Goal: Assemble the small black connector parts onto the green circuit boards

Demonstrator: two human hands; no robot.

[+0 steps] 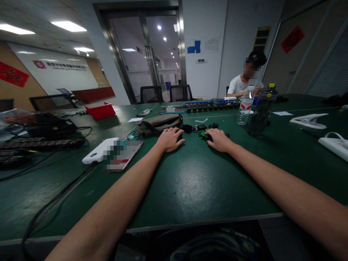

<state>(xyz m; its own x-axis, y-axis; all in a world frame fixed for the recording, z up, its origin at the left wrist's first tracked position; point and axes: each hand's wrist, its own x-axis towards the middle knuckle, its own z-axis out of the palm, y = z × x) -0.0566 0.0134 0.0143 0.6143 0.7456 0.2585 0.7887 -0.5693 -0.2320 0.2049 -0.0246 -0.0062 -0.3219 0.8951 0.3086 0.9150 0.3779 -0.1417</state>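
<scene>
Both hands rest on the green tabletop (195, 188), apart from each other, palms down. The left hand (170, 140) has its thumb held away from the fingers, over a dark part (179, 136) that it mostly hides; whether it grips that part I cannot tell. The right hand (217, 140) bends over a green circuit board (202, 133) and the black pieces at its edge, and again I cannot tell if it pinches anything. Small black parts (187, 128) lie between the hands, slightly farther off. A grey-brown pouch (163, 123) lies just beyond the left hand. Left of that arm, a phone (132, 153) lies beside a white device (95, 152). A clear bottle (243, 112) and a dark bottle (260, 116) stand upright beyond the right hand, and a person in a white shirt (236, 86) sits across the tabletop.
</scene>
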